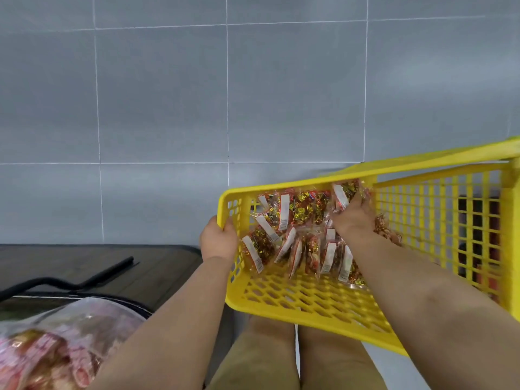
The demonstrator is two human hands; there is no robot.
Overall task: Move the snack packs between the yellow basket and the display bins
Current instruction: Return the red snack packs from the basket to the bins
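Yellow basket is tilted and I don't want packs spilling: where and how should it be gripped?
Take the yellow basket by its solid top rim, not the mesh, from outside at a short end, as the left hand does. The snack packs pile toward that end, so likely support the other end too.

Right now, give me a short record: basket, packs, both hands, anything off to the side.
basket: yellow basket, tilted, held up
packs: snack packs heaped at its far-left end
left hand: grips the basket's left corner rim
right hand: inside the basket, fingers among the packs; grip unclear
side: blurred clear bag of packs, lower left
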